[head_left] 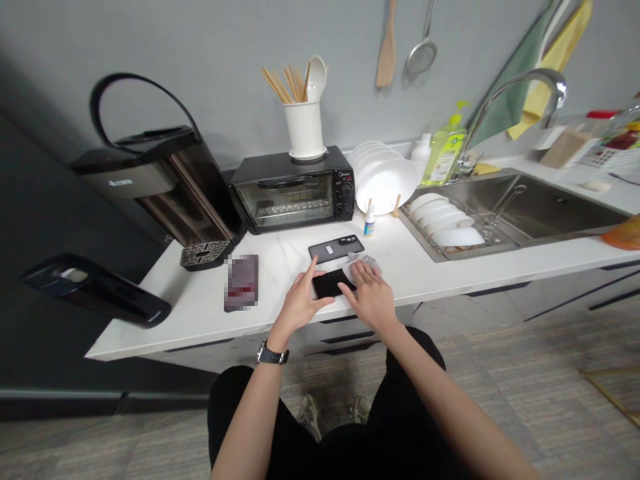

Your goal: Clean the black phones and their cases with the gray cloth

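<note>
A black flat phone-like slab [330, 284] lies on the white counter [200, 313] between my hands. My left hand [301, 298] is at its left end, thumb and forefinger spread along its edges. With its fingers, my right hand [371, 293] presses a crumpled pale cloth or tissue [367, 261] at the slab's right end, its thumb over the dark surface. Just behind lies a dark phone [336, 249] with its camera side up. A small white and blue bottle [369, 221] stands upright behind that phone.
To the left are a blurred dark packet [243, 283], a black flask [95, 290] and a tall black dispenser [170, 193]. Behind stand a toaster oven [295, 193] and plates [383, 180]. A sink [545, 207] with bowls and a yellow-green soap bottle [444, 150] are at the right.
</note>
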Demonstrator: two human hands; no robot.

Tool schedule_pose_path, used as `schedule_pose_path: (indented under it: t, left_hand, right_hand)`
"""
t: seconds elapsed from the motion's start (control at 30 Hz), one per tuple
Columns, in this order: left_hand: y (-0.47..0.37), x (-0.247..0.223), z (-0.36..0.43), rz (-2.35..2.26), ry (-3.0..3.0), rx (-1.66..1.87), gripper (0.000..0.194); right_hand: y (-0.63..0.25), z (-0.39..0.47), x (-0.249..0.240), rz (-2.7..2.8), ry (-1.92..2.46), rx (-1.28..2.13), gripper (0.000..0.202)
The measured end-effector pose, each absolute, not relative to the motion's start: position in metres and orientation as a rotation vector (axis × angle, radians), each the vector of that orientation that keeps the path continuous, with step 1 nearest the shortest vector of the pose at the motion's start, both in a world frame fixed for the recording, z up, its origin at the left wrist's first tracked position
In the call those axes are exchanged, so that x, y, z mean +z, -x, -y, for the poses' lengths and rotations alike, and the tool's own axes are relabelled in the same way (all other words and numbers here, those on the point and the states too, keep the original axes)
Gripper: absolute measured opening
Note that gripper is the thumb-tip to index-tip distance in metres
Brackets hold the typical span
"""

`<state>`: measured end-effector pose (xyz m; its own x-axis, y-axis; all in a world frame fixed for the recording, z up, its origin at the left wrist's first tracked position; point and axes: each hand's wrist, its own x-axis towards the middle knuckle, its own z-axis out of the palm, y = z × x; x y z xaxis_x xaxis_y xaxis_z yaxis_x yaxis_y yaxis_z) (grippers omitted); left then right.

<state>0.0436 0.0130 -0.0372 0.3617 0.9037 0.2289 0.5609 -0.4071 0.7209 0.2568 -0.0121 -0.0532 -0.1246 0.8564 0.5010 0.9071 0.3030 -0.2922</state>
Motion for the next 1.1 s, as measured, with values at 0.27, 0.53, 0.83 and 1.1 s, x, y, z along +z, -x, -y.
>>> schedule_pose_path:
  t: [0.27,0.53,0.83,1.1]
  left_hand:
    - [-0.039,-0.043,-0.012,-1.344,-2.104,0.756,0.11]
    - [-0.044,-0.037,-0.014,-1.299,-2.081,0.821,0.118]
    - [-0.04,-0.046,-0.015,-1.329,-2.086,0.798,0.111]
    - [-0.043,-0.039,-0.012,-1.295,-2.091,0.826,0.12]
  right_hand:
    - [-0.198,0.049,-0.046,2.122,1.3,0.118,0.049]
    - [-0.293,0.03,-0.056,1.995,1.485,-0.027,0.041]
    - [-0.202,0.024,-0.048,2.088,1.404,0.028,0.064]
    - [-0.262,0.053,-0.052,2.039,1.342,0.179,0.04]
